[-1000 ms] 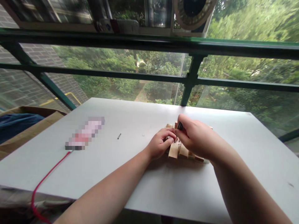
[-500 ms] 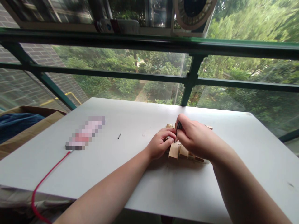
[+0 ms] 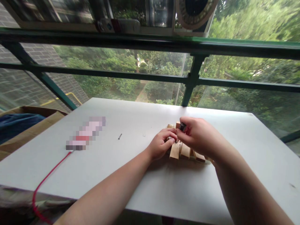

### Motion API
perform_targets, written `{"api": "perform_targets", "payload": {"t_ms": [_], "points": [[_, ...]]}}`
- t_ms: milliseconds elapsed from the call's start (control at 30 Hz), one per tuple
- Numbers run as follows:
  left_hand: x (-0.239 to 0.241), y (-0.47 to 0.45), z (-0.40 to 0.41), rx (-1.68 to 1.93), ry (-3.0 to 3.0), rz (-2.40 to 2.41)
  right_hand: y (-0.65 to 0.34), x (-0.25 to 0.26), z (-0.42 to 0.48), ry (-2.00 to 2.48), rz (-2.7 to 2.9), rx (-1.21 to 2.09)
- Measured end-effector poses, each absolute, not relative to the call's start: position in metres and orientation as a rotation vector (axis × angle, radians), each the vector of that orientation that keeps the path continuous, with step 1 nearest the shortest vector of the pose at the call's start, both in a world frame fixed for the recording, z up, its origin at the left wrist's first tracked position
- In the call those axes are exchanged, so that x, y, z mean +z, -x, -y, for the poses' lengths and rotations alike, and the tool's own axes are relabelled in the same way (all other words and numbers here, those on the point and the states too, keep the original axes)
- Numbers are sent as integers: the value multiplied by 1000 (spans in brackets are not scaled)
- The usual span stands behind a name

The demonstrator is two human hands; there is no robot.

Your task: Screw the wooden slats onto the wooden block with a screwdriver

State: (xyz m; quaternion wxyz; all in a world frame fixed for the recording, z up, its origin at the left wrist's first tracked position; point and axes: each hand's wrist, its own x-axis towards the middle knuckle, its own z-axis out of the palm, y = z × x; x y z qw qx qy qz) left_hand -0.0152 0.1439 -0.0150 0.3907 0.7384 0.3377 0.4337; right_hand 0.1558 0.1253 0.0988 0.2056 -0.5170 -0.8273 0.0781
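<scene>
An assembly of pale wooden slats (image 3: 185, 152) lies on the white table, right of centre. My left hand (image 3: 161, 143) reaches its left side, with fingers curled and thumb bent in against the wood. A small dark piece shows by that thumb, too small to name. Over the slats, my right hand (image 3: 197, 134) is closed around a black-handled tool (image 3: 182, 126); its handle end shows between thumb and forefinger, while the lower part is hidden behind the fingers. Both hands meet closely above the wood.
A thin dark screw or bolt (image 3: 120, 136) and a small clear bit (image 3: 144, 135) lie on the table (image 3: 105, 168). At left, a blurred-out object (image 3: 86, 134) trails a red cable (image 3: 50, 173). A cardboard box (image 3: 53, 122) stands beyond the left edge; a green railing (image 3: 150, 76) runs behind.
My right hand has turned slightly and shifted a little to the right, with the black handle tilting along. More of the slats show beneath it. My left hand stays put.
</scene>
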Motion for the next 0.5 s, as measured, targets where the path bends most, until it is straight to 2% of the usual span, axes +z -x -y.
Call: {"api": "perform_targets", "payload": {"t_ms": [500], "points": [[-16, 15, -145, 1122, -1871, -845, -155, 101, -126, 1404, 2309, 263]]}}
